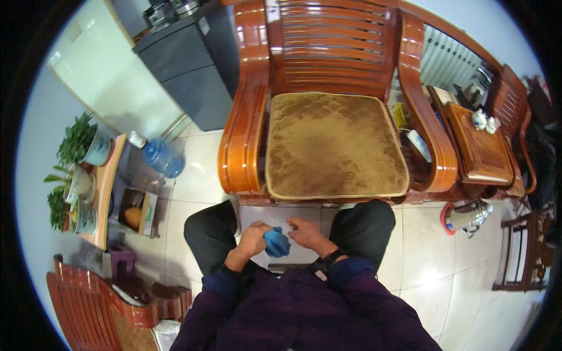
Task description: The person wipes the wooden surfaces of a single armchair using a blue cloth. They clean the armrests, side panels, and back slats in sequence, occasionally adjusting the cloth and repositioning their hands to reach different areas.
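Observation:
My left hand (253, 240) is closed on a bunched blue cloth (277, 244), which hangs between my knees. To the right of the cloth, my right hand (306, 233) holds nothing that I can see. Its index finger points toward the cloth, with a small gap between them. Directly in front of my knees stands a glossy wooden armchair (243, 145) with a slatted back. A brown plush seat cushion (336, 145) covers its seat.
Left, potted plants (97, 147) stand on a wooden shelf (109, 184), near a blue water-cooler bottle (163, 157) and an open box (149, 215). A metal thermos flask (467, 216) is on the tiled floor at right. A power strip (419, 145) sits beside the cushion.

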{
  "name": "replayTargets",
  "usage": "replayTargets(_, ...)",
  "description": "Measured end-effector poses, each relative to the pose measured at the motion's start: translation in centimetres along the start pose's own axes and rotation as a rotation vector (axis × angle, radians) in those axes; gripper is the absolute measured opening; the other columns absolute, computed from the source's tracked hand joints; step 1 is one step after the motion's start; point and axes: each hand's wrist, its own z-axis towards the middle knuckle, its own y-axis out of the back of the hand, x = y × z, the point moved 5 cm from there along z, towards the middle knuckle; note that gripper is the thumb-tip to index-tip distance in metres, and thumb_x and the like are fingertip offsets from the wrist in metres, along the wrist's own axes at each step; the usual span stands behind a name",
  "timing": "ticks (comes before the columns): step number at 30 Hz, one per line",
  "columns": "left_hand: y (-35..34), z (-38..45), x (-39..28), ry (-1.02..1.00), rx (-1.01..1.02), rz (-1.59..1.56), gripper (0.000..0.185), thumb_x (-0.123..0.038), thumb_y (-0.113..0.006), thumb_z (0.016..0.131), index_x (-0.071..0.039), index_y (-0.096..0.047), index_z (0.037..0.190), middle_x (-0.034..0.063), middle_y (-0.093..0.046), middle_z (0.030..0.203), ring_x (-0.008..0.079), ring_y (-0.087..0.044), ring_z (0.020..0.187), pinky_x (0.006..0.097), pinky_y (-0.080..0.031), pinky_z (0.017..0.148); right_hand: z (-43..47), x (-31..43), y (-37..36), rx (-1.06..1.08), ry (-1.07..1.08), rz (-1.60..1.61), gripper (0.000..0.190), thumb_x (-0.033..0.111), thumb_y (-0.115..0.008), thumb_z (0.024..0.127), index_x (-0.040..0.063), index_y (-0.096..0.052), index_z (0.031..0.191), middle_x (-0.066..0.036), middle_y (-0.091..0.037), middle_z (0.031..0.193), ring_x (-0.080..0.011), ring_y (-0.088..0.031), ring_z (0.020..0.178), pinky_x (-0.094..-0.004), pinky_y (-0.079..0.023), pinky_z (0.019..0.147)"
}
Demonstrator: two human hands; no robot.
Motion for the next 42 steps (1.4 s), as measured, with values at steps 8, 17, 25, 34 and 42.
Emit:
replayTargets(8, -1.3, 0.5, 1.0, 0.078, -0.110, -0.384, 0.043, 0.001, -0.071, 0.077, -0.004, -0.071, 0.119, 0.0202, -0.071, 0.114, 0.0382, -0.070, 0.104, 0.0411, -0.055, 0.093, -0.5, 1.4, -0.7, 0.125, 0.105, 0.003, 0.052, 0.031, -0.071, 0.086, 0.008, -0.067, 0.133, -0.020, -0.074, 0.116, -0.0392, -0.071, 0.104, -0.0489, -0.056, 0.090)
replayTargets(17, -1.6, 0.9, 2.2, 0.206, -0.071, -0.165, 0.057, 0.003, -0.070, 0.075, -0.002, -0.065, 0.131, 0.0271, -0.070, 0.122, 0.0435, -0.069, 0.112, 0.0463, -0.055, 0.098, 0.4, 1.3, 1.0, 0.039, -0.116, 0.663, 0.021, 0.015, -0.073, 0.093, 0.004, -0.076, 0.110, -0.001, -0.071, 0.091, -0.0113, -0.062, 0.080, -0.0308, -0.052, 0.072)
replayTargets(25, -1.1, 0.8, 2.4, 0.440, -0.023, -0.499, 0.068, 0.005, -0.065, 0.074, 0.001, -0.059, 0.141, 0.0212, -0.071, 0.123, 0.0310, -0.069, 0.113, 0.0362, -0.054, 0.098, 0.7, 0.9, 2.8, -0.118, -0.246, 1.027, 0.023, 0.014, -0.072, 0.097, 0.003, -0.073, 0.116, -0.006, -0.072, 0.098, -0.0169, -0.066, 0.087, -0.0353, -0.055, 0.075)
replayTargets(34, -1.3, 0.8, 1.8, 0.490, 0.111, -1.084, 0.065, 0.006, -0.061, 0.082, 0.000, -0.055, 0.146, 0.0125, -0.064, 0.136, 0.0246, -0.060, 0.122, 0.0344, -0.046, 0.108, 1.0, -0.8, 3.4, -0.333, -0.303, 0.807, 0.014, 0.012, -0.063, 0.103, 0.003, -0.070, 0.111, -0.004, -0.072, 0.098, -0.0155, -0.069, 0.087, -0.0346, -0.059, 0.077)
replayTargets(42, -1.7, 0.6, 1.4, 0.586, 0.228, -1.031, 0.043, -0.020, -0.073, 0.096, 0.000, -0.066, 0.134, 0.0083, -0.073, 0.116, 0.0190, -0.067, 0.104, 0.0325, -0.051, 0.097, 0.4, 1.1, 3.7, -0.170, -0.229, 0.981, 0.011, 0.014, -0.069, 0.101, 0.005, -0.072, 0.107, -0.002, -0.072, 0.096, -0.0133, -0.069, 0.084, -0.0295, -0.058, 0.076)
